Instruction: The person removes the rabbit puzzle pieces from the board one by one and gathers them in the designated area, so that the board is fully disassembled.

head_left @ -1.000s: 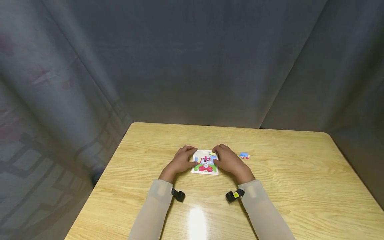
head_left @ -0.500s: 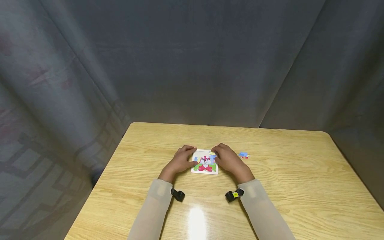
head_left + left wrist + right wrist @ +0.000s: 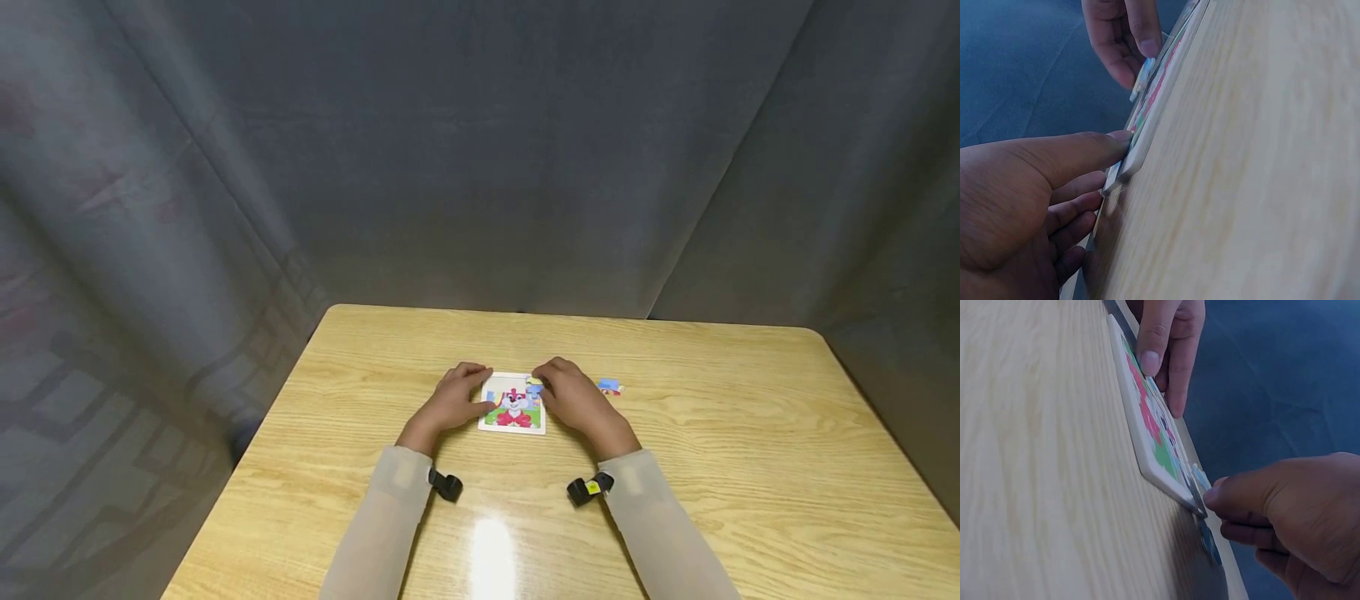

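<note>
A small square jigsaw puzzle board point(image 3: 513, 430) with a white rim and a red cartoon animal lies on the table. My left hand point(image 3: 452, 402) holds its left side, the thumb on the picture and the other fingers at the outer edge. At the upper right corner of the board, my right hand point(image 3: 577, 402) pinches a blue and yellow puzzle piece point(image 3: 534, 384) between thumb and fingers. This piece point(image 3: 1141, 80) is tilted above the board in the left wrist view. The right fingers partly cover it.
Loose blue, red and yellow puzzle pieces point(image 3: 610, 387) lie on the table just right of the right hand. The wooden table point(image 3: 735, 450) runs back to a dark grey curtain point(image 3: 480, 167). Each wrist wears a black camera strap.
The right hand has shifted slightly to the right with the puzzle piece, so more blue shows at the board's upper right corner. The left hand has stayed in place.
</note>
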`<state>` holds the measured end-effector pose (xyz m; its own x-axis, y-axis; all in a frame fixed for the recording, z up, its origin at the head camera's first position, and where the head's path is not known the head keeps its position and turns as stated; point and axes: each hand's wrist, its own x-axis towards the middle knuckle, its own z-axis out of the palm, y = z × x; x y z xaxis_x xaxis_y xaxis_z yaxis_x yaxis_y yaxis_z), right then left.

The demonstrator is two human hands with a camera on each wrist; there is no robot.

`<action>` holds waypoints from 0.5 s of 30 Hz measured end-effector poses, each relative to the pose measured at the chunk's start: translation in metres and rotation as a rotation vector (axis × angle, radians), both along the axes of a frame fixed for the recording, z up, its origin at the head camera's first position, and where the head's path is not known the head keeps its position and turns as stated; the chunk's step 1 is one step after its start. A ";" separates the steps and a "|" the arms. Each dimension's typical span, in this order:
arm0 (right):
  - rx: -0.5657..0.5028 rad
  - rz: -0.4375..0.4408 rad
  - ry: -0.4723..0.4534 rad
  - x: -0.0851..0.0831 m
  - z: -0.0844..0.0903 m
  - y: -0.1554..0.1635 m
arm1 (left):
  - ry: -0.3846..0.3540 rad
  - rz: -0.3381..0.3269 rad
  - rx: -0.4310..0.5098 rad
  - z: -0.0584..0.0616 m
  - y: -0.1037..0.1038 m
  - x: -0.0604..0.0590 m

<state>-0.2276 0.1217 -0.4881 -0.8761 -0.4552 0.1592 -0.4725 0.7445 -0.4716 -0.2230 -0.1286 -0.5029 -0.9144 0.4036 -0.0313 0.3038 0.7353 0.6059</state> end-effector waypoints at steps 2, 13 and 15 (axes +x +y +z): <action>-0.017 -0.001 -0.006 0.002 0.000 0.006 | 0.002 -0.008 -0.006 -0.001 0.001 0.000; -0.021 0.012 -0.035 0.008 0.002 0.049 | 0.008 -0.008 0.004 -0.001 -0.001 0.000; -0.014 0.007 -0.047 0.008 0.003 0.060 | 0.013 -0.011 -0.013 -0.002 -0.002 -0.001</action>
<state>-0.2192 0.1818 -0.4849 -0.8795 -0.4594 0.1242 -0.4548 0.7345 -0.5036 -0.2235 -0.1311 -0.5049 -0.9104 0.4131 -0.0247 0.3194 0.7394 0.5926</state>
